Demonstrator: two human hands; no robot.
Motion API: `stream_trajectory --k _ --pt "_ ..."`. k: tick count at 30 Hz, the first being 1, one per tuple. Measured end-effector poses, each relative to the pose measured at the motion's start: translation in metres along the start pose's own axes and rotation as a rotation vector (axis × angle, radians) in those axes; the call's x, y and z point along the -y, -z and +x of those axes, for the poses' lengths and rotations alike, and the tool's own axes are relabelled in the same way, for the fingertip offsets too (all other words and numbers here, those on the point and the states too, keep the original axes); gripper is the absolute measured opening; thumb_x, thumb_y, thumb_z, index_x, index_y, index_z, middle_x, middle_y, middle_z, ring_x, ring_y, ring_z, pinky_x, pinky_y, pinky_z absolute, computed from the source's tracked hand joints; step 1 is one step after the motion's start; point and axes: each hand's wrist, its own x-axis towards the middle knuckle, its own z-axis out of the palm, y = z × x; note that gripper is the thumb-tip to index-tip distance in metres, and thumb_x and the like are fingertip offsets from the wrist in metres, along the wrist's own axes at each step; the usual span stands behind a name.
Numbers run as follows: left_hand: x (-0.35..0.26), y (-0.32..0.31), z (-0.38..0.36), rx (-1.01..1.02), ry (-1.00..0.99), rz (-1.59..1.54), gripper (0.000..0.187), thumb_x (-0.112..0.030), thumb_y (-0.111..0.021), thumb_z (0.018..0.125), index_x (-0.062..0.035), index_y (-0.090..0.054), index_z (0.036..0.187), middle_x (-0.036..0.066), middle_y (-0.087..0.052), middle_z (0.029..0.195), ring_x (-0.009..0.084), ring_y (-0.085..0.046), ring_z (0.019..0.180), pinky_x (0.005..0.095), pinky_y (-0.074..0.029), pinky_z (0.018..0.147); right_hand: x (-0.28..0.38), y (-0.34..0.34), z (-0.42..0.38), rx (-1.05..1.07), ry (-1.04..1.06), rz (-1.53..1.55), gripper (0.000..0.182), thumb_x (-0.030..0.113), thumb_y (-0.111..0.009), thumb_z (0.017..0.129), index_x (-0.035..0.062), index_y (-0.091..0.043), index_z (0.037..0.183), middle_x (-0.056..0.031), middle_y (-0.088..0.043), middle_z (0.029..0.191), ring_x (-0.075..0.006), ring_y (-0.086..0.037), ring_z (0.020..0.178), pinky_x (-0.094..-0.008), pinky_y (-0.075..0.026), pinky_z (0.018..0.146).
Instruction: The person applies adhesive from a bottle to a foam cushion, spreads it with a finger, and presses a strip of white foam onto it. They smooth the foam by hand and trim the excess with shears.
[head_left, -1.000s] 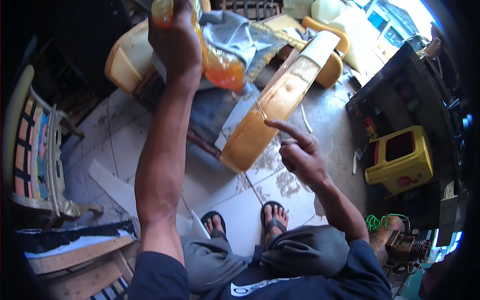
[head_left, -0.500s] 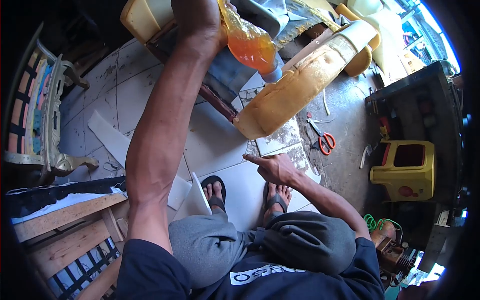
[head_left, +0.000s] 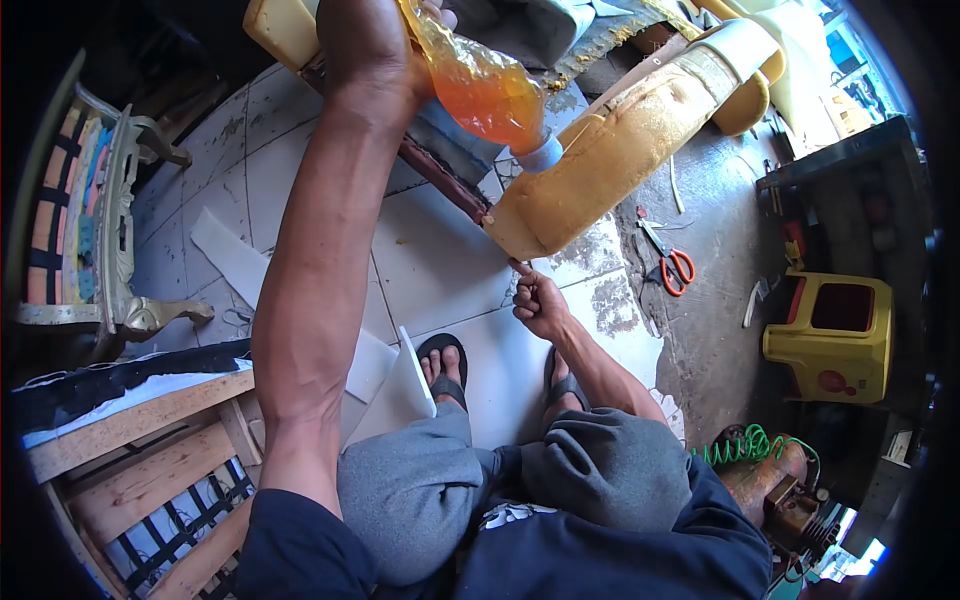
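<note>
Slanting cap-down by the edge of the foam (head_left: 625, 145), above tiles (head_left: 435, 265), the crumpled orange bottle (head_left: 488, 95) is held in the left grip (head_left: 375, 45); the right grip (head_left: 543, 306) is curled, finger extended.

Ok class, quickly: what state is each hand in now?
Left hand: closed around the bottle of orange liquid.
Right hand: mostly closed, index finger extended by the yellowish foam; whether it touches cannot be told.
</note>
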Motion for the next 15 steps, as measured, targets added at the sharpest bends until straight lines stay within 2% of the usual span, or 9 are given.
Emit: stream_trajectory --k 2,5,7,11,12,15 --pt "-0.002 -0.002 0.001 0.013 -0.001 -0.023 0.038 -0.052 -0.059 0.100 -0.0187 -0.053 0.083 -0.004 -0.046 0.061 0.0088 -0.043 0.045 0.0240 -0.035 0.042 0.002 -0.005 -0.001 0.043 0.000 0.036 0.065 0.005 -0.047 0.091 0.0216 -0.042 0.154 0.0046 -0.043 0.059 -0.0079 -0.029 0.043 -0.0234 -0.025 0.042" --pt "-0.001 -0.002 0.000 -0.078 0.012 -0.019 0.038 -0.051 -0.058 0.101 -0.0184 -0.053 0.082 -0.004 -0.046 0.060 0.0084 -0.044 0.045 0.0242 -0.036 0.042 0.001 -0.015 -0.018 0.096 0.020 0.137 0.061 0.007 -0.049 0.091 0.0213 -0.047 0.150 0.0039 -0.044 0.057 -0.0081 -0.028 0.042 -0.0237 -0.026 0.041" --pt "0.001 0.002 0.000 -0.041 0.013 0.008 0.036 -0.049 -0.059 0.101 -0.0183 -0.053 0.082 -0.004 -0.046 0.060 0.0078 -0.044 0.045 0.0240 -0.036 0.042 0.002 -0.023 -0.036 0.224 0.030 0.228 0.059 0.008 -0.050 0.091 0.0204 -0.050 0.149 0.0038 -0.045 0.056 -0.0083 -0.030 0.041 -0.0239 -0.028 0.040" --pt "-0.001 0.005 0.000 -0.066 0.012 -0.010 0.034 -0.047 -0.058 0.101 -0.0186 -0.054 0.083 -0.004 -0.046 0.061 0.0077 -0.044 0.046 0.0240 -0.036 0.042 0.007 -0.051 -0.076 0.377 0.071 0.322 0.062 0.009 -0.049 0.090 0.0136 -0.048 0.152 0.0019 -0.047 0.054 -0.0083 -0.032 0.037 -0.0251 -0.033 0.039" --pt "0.000 0.008 -0.001 -0.070 0.015 -0.008 0.034 -0.047 -0.058 0.101 -0.0186 -0.054 0.083 -0.004 -0.046 0.061 0.0077 -0.044 0.046 0.0240 -0.036 0.042 0.008 -0.056 -0.084 0.398 0.049 0.374 0.065 0.010 -0.048 0.091 0.0142 -0.041 0.156 0.0012 -0.047 0.053 -0.0089 -0.034 0.036 -0.0255 -0.035 0.039" --pt "-0.004 0.010 -0.005 -0.056 -0.021 0.002 0.034 -0.047 -0.058 0.101 -0.0186 -0.054 0.083 -0.005 -0.045 0.061 0.0075 -0.044 0.046 0.0239 -0.036 0.042 0.014 -0.072 -0.108 0.509 0.029 0.389 0.069 0.011 -0.047 0.092 0.0146 -0.034 0.160 0.0002 -0.047 0.052 -0.0097 -0.036 0.035 -0.0267 -0.037 0.040"
